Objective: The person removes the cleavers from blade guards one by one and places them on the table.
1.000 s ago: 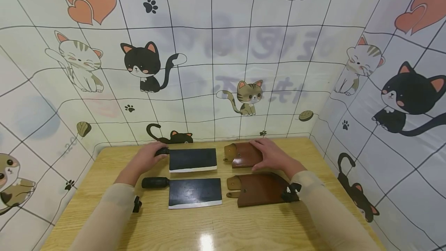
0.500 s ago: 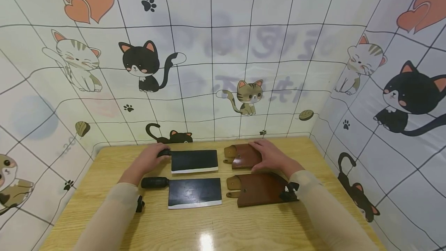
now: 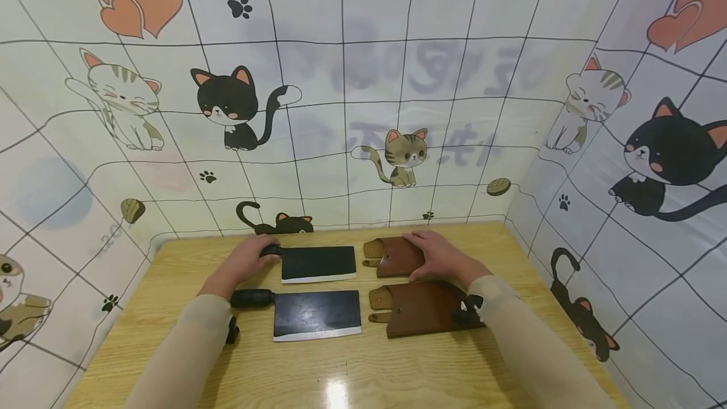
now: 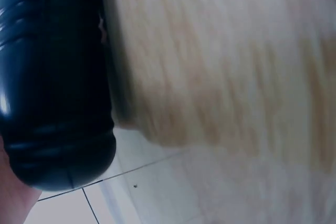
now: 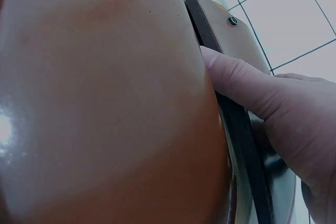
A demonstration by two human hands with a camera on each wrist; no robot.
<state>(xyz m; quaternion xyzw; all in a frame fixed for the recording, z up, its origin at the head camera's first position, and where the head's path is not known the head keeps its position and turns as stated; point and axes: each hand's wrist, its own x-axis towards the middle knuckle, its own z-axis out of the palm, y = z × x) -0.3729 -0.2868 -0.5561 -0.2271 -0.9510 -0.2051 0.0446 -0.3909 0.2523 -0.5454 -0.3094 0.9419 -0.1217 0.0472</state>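
My left hand [image 3: 245, 262] grips the far cleaver [image 3: 318, 262] by its black handle, mostly hidden under the fingers. That cleaver's dark rectangular blade, with a pale edge, points right. Just past its end is the far brown leather sheath [image 3: 397, 259], snap strap facing the blade. My right hand [image 3: 445, 259] holds this sheath at its right end, thumb on the near edge; in the right wrist view the thumb [image 5: 239, 77] presses against its dark edge. The near cleaver [image 3: 317, 315] lies below the left hand, and its black handle [image 4: 55, 87] fills the left wrist view's left side.
A second, larger sheath [image 3: 423, 314] lies under the right wrist, to the right of the near cleaver. The wooden table [image 3: 284, 377] backs onto a cat-printed, grid-lined cloth wall [image 3: 341, 144] that also rises on both sides.
My left hand has moved the far cleaver slightly right and nearer, narrowing the gap to the far sheath. The right hand and its sheath have come slightly nearer; the near pair stays put.
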